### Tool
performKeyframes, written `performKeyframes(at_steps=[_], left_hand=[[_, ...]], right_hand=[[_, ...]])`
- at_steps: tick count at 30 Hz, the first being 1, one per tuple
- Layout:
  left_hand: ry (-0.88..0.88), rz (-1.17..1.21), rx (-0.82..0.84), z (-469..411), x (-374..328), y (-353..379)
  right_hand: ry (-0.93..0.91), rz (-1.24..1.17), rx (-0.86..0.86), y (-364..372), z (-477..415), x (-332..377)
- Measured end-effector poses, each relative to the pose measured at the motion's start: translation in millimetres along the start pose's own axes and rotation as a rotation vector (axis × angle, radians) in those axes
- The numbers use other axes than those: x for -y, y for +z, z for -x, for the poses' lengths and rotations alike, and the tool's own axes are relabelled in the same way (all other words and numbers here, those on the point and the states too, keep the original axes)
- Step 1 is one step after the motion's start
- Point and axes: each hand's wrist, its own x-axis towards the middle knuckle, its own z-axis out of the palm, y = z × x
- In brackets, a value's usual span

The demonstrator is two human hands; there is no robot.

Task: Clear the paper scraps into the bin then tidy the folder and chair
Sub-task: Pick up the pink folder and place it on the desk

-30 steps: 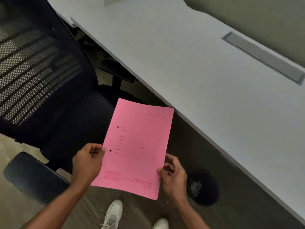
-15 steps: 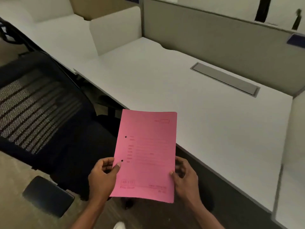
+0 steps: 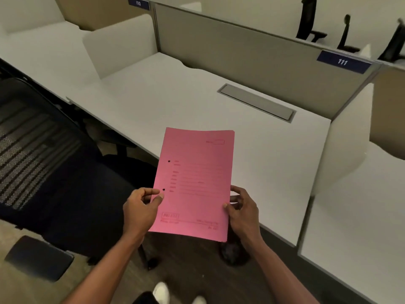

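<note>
Head view: pink folder [image 3: 195, 183] held in the air by both hands, front cover facing up, its far end reaching over the near edge of the white desk [image 3: 197, 102]. Left hand [image 3: 140, 211] grips the folder's left edge, thumb pressed on the cover just below the lower of two punched holes, fingers curled underneath. Right hand [image 3: 243, 211] pinches the right edge low down, thumb tip on the cover, fingers behind. Folder is closed and nearly flat, with a slight bow at the top edge; printed form lines and a boxed stamp at the lower left are visible but too blurred to read. Black mesh-back office chair [image 3: 43, 163] stands to the left, turned away from the desk, its seat partly under the desk edge and one armrest pad [image 3: 39, 257] near the lower left corner. Dark round bin [image 3: 232, 251] sits on the floor below the folder's lower right corner, mostly hidden by the folder and right wrist; contents cannot be made out. Grey cable flap [image 3: 256, 103] is set into the desk toward the rear. Partition panel [image 3: 252, 53] behind the desk carries a blue label reading 111 [image 3: 343, 62]. White shoes [image 3: 162, 292] show at the bottom edge.
</note>
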Motion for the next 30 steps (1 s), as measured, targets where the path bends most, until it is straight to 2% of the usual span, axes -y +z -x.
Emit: performKeyframes(at_steps=[6,13,30], left_hand=[[0.033,0.011,0.054,-10,-23,10],[0.024,0.012,0.039,-56,-43,20],[0.022,-0.029,0.178,-282,-68,34]], right_hand=[[0.001,0.003,-0.044,-17,-13,8],[-0.015,0.042,-0.07,-3,-55,29],[0.073,0.023,-0.169,84,-213,91]])
